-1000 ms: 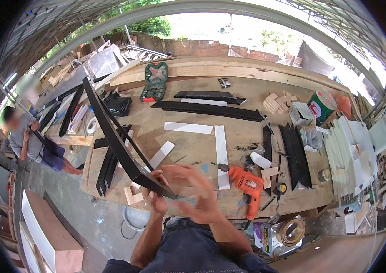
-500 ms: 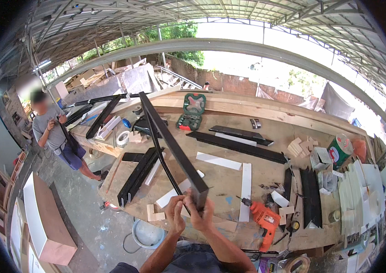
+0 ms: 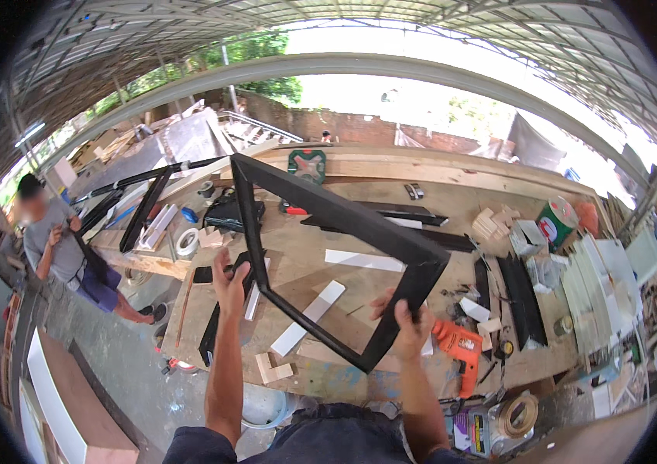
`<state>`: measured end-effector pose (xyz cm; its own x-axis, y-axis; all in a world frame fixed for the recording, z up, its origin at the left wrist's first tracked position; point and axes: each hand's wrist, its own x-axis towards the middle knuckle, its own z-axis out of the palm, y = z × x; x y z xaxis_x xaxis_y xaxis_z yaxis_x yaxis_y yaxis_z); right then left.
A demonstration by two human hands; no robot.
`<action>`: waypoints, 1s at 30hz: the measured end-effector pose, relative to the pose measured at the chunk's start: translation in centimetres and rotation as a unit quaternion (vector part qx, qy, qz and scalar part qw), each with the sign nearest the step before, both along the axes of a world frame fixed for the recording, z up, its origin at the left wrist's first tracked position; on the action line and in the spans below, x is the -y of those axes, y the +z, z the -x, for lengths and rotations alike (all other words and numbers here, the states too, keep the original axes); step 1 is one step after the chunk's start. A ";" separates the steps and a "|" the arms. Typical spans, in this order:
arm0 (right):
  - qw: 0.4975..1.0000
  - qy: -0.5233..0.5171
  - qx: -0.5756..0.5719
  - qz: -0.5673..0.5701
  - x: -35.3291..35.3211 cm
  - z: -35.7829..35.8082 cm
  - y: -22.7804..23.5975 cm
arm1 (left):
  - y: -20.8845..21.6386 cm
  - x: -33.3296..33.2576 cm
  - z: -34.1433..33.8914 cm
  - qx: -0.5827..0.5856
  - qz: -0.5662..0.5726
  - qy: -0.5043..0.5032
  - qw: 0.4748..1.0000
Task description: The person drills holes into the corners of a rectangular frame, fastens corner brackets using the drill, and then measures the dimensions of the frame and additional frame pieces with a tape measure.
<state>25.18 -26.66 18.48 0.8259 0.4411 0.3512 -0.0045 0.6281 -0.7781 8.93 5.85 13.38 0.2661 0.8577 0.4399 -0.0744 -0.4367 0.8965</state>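
A black four-sided frame [image 3: 328, 207] hangs tilted above the workbench [image 3: 313, 309], its far corner pointing away from me. My right hand [image 3: 408, 325] is closed around the frame's near right side, fingers inside the opening and thumb on the near face. Just outside the left side of the frame, my left hand [image 3: 230, 284] is raised with fingers and thumb apart, holding nothing. A white strip [image 3: 307, 317] shows through the frame, lying on the bench. Close to my right hand lies an orange power drill [image 3: 460, 352].
Black lengths [image 3: 522, 301], wooden corner blocks [image 3: 274, 370], a green tool case [image 3: 307, 166] and a green-and-white can [image 3: 557, 223] are spread over the bench. Another person [image 3: 65, 240] stands at the left. A pale bucket [image 3: 266, 406] is below the near edge.
The frame has turned from nearly edge-on to showing its opening. My left hand has come off it and moved left; my right hand has shifted right with it.
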 end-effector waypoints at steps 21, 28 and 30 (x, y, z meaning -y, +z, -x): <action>0.977 -0.188 0.022 0.097 6.7 -4.4 -0.6 | 5.2 2.4 -1.4 0.002 0.137 -0.334 0.933; 0.973 -0.201 0.036 0.107 5.8 -3.9 -1.2 | 6.7 1.4 -1.7 -0.015 0.133 -0.316 0.939; 0.973 -0.218 0.006 0.075 5.5 -3.3 -1.4 | 8.0 0.7 -2.0 -0.014 0.088 -0.320 0.943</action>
